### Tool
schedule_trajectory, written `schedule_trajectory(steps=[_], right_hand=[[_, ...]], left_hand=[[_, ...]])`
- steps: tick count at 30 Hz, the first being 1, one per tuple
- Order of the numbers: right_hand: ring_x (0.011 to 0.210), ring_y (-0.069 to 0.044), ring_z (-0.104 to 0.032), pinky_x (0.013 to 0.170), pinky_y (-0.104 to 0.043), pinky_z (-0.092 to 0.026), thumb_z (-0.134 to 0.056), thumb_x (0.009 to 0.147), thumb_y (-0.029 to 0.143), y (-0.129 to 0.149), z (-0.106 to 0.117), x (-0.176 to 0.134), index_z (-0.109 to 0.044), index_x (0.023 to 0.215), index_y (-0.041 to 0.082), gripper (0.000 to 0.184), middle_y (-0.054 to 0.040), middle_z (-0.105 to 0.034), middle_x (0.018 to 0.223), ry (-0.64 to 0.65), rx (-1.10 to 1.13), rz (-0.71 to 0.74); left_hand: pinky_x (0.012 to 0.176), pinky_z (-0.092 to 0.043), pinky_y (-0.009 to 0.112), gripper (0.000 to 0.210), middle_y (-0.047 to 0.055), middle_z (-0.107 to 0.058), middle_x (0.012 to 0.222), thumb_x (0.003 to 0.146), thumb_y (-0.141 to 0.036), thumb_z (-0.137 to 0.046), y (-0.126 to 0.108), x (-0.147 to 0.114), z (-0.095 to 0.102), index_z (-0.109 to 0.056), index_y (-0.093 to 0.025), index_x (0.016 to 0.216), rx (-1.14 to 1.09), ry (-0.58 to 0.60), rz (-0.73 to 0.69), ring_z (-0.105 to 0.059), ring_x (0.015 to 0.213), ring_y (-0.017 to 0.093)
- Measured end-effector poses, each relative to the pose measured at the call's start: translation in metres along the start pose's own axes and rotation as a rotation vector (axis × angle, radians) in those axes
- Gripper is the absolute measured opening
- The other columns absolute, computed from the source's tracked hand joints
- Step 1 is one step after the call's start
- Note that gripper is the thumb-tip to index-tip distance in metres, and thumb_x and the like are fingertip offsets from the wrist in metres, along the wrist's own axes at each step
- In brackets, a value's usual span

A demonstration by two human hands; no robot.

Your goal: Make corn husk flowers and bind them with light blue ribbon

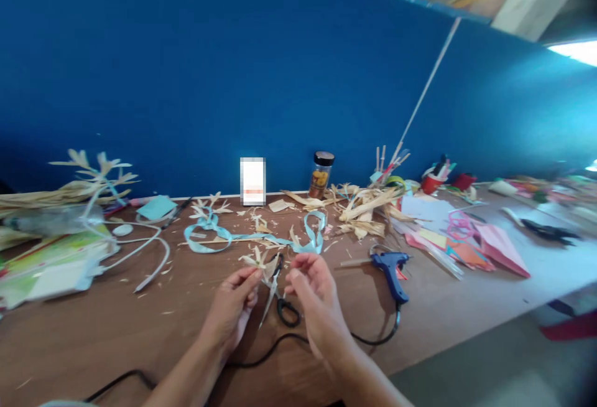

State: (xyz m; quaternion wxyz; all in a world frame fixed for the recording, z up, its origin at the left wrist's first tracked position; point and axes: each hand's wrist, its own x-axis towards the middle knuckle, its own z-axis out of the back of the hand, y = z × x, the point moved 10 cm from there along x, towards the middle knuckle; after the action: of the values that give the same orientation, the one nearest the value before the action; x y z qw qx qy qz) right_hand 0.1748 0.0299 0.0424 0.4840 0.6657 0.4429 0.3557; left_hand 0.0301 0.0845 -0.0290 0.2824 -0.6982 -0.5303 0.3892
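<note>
Brown tabletop [163, 332] below blue partition [224, 71]; my left hand [234, 303] pinches a papery husk flower [258, 260], my right hand [317, 295] curls, its hold unclear

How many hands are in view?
2: the left hand, pinching a pale flower-like piece; the right hand, right of the scissors. No other hand shows.

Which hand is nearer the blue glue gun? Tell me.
Right. The right hand is to the left of the glue gun, apart from it; the left hand is farther left, past the scissors.
</note>
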Motion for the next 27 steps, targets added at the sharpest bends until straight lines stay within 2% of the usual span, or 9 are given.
schedule_trajectory(steps=[3, 6, 8, 12, 15, 18, 21, 24, 27], right_hand=[[0.061, -0.010, -0.053, 0.056, -0.022, -0.045, -0.056, 0.076, 0.026, 0.017, 0.004, -0.016, -0.052, 0.086, 0.020, 0.012, 0.0010, -0.055, 0.075, 0.146, -0.096, -0.005], [0.069, -0.014, -0.055, 0.061, -0.024, -0.046, -0.053, 0.078, 0.026, 0.036, 0.038, -0.019, -0.053, 0.089, 0.020, 0.012, -0.0015, -0.058, 0.078, 0.140, -0.350, 0.101], [0.072, -0.016, -0.057, 0.064, -0.027, -0.046, -0.051, 0.080, 0.027, 0.050, 0.074, -0.012, -0.053, 0.092, 0.020, 0.014, -0.0030, -0.059, 0.080, 0.068, -0.650, 0.192], [0.080, -0.024, -0.057, 0.068, -0.035, -0.043, -0.052, 0.078, 0.033, 0.075, 0.143, 0.001, -0.051, 0.099, 0.022, 0.024, -0.0066, -0.060, 0.086, -0.188, -1.393, 0.341], [0.082, -0.031, -0.057, 0.064, -0.038, -0.042, -0.050, 0.077, 0.045, 0.069, 0.178, 0.008, -0.051, 0.098, 0.021, 0.032, -0.0101, -0.060, 0.087, -0.263, -1.769, 0.250], [0.074, -0.030, -0.061, 0.054, -0.034, -0.040, -0.045, 0.078, 0.051, 0.052, 0.201, 0.012, -0.049, 0.097, 0.020, 0.037, -0.0115, -0.060, 0.089, -0.259, -1.879, 0.099], [0.073, -0.029, -0.063, 0.053, -0.033, -0.040, -0.043, 0.080, 0.044, 0.036, 0.208, 0.015, -0.046, 0.103, 0.018, 0.035, -0.0135, -0.062, 0.090, -0.188, -1.860, 0.027], [0.073, -0.028, -0.064, 0.057, -0.033, -0.042, -0.039, 0.083, 0.031, 0.033, 0.209, 0.017, -0.043, 0.109, 0.015, 0.031, -0.0145, -0.063, 0.090, -0.151, -1.833, 0.035], [0.075, -0.028, -0.064, 0.058, -0.033, -0.044, -0.035, 0.083, 0.029, 0.045, 0.210, 0.016, -0.041, 0.111, 0.013, 0.033, -0.0146, -0.062, 0.091, -0.191, -1.792, 0.103]], left_hand=[[0.036, -0.027, 0.010, 0.023, -0.007, -0.046, 0.050, 0.052, -0.018, -0.077, 0.001, 0.001, 0.000, -0.064, -0.013, 0.070, -0.013, 0.003, 0.010, -0.034, 0.041, 0.000], [0.036, -0.026, 0.009, 0.025, -0.006, -0.047, 0.051, 0.051, -0.017, -0.078, 0.002, 0.003, 0.000, -0.064, -0.012, 0.071, -0.018, -0.003, 0.018, -0.034, 0.041, 0.000], [0.035, -0.025, 0.009, 0.025, -0.007, -0.045, 0.049, 0.052, -0.018, -0.077, 0.002, 0.003, 0.000, -0.063, -0.012, 0.072, -0.017, -0.006, 0.021, -0.033, 0.040, 0.000], [0.034, -0.023, 0.009, 0.024, -0.008, -0.044, 0.049, 0.053, -0.020, -0.077, 0.002, 0.002, 0.000, -0.062, -0.012, 0.071, -0.015, -0.013, 0.020, -0.032, 0.038, -0.001], [0.034, -0.022, 0.009, 0.023, -0.007, -0.046, 0.050, 0.053, -0.020, -0.076, 0.000, 0.001, -0.001, -0.061, -0.012, 0.069, -0.014, -0.013, 0.001, -0.032, 0.038, -0.001], [0.034, -0.023, 0.009, 0.022, -0.008, -0.045, 0.050, 0.054, -0.020, -0.076, 0.000, 0.001, -0.001, -0.061, -0.012, 0.069, -0.016, -0.006, -0.008, -0.031, 0.038, -0.001], [0.035, -0.023, 0.010, 0.021, -0.007, -0.048, 0.053, 0.056, -0.020, -0.075, 0.001, 0.003, 0.001, -0.060, -0.013, 0.069, -0.021, -0.005, -0.016, -0.032, 0.038, -0.001], [0.035, -0.023, 0.010, 0.019, -0.007, -0.047, 0.054, 0.059, -0.020, -0.074, 0.001, 0.004, 0.002, -0.059, -0.013, 0.070, -0.027, 0.006, -0.017, -0.033, 0.039, -0.001], [0.035, -0.023, 0.009, 0.017, -0.007, -0.046, 0.053, 0.062, -0.020, -0.072, 0.002, 0.005, 0.002, -0.059, -0.013, 0.070, -0.040, 0.016, -0.014, -0.032, 0.039, -0.002]])
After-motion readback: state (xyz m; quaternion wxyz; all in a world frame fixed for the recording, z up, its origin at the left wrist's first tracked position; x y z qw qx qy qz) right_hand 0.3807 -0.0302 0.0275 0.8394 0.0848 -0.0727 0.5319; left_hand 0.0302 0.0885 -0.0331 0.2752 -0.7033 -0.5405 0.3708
